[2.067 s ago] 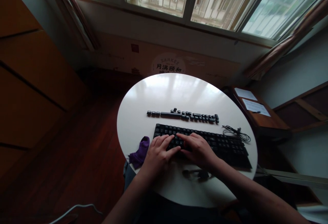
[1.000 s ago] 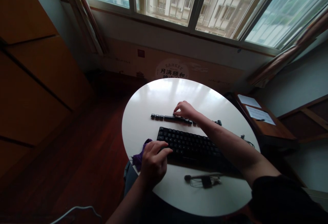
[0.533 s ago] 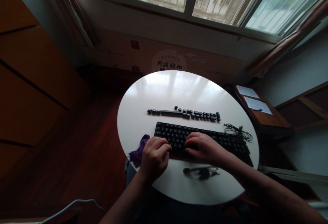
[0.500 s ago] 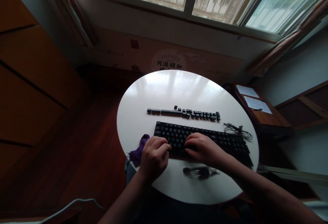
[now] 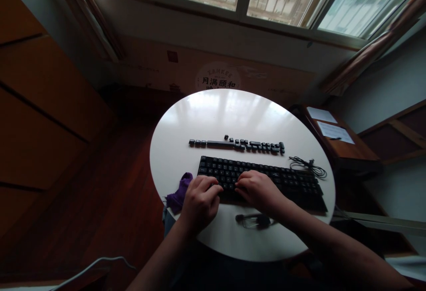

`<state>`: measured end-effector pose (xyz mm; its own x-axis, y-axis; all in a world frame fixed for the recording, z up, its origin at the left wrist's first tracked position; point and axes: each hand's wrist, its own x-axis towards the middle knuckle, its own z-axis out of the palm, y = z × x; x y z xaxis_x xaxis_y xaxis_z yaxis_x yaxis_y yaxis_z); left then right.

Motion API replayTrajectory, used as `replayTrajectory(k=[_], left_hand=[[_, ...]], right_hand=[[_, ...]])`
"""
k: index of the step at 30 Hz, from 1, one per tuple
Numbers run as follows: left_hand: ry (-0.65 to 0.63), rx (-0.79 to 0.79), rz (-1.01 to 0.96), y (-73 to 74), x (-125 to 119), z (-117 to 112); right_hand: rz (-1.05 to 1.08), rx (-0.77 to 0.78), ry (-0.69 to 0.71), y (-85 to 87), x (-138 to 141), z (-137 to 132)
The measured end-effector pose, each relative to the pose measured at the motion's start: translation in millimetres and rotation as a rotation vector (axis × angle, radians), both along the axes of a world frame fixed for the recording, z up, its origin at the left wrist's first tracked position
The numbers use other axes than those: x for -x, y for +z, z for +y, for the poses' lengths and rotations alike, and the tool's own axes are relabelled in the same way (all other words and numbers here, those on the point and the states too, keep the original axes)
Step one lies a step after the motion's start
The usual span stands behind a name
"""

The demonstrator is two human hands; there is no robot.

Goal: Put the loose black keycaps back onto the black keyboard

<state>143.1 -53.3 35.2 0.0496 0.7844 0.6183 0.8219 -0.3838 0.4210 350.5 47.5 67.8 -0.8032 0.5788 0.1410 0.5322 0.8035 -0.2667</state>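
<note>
I counted one black keyboard (image 5: pixel 229 172) on the round white surface (image 5: pixel 173 162), directly beneath the fingers of both hands. Beyond the fingers lay one long keycap (image 5: pixel 220 143), three small keycaps (image 5: pixel 197 142) in line to its left, and one lone keycap (image 5: pixel 226 137) just behind it. One purple cloth (image 5: pixel 179 193) sat just left of the left fingers; one coiled cable (image 5: pixel 311 162) lay well to the right of the right ones.

The left hand (image 5: pixel 201 200) bent over the keyboard's left part, fingers curled, thumb pointing inward. The right hand (image 5: pixel 258 189) reached in from the right, thumb and forefinger drawn nearly together over the near rows. From my end I couldn't tell whether either hand's fingers gripped anything or merely rested.

The right hand hid part of the keyboard. I couldn't count the keycap cluster (image 5: pixel 255 143) ahead of the right fingers, and a dark wire-looped tool (image 5: pixel 262 221) on their near side was blurred.
</note>
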Motion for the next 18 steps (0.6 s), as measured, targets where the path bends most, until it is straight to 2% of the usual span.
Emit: replayTrajectory(k=[6,9,11,13,16,18], left_hand=[[-0.077,-0.034,0.188,-9.3,-2.3,6.8],[-0.106,-0.03,0.262,-15.0,-2.2,9.4],[-0.113,-0.023,0.28,-18.1,-2.2,9.4],[-0.117,-0.01,0.287,-20.8,-2.7,8.7],[-0.109,0.022,0.281,-24.0,-4.1,8.1],[-0.103,0.022,0.271,-25.3,-4.6,8.2]], right_hand=[[-0.024,-0.079,-0.007,-4.2,-0.2,-2.3],[0.002,0.024,0.037,4.8,-3.6,7.8],[0.035,0.111,0.041,18.0,-2.0,25.3],[0.05,0.123,-0.013,34.4,6.8,51.9],[-0.035,0.095,-0.17,54.2,34.8,100.5],[-0.154,0.136,-0.241,58.8,58.5,130.5]])
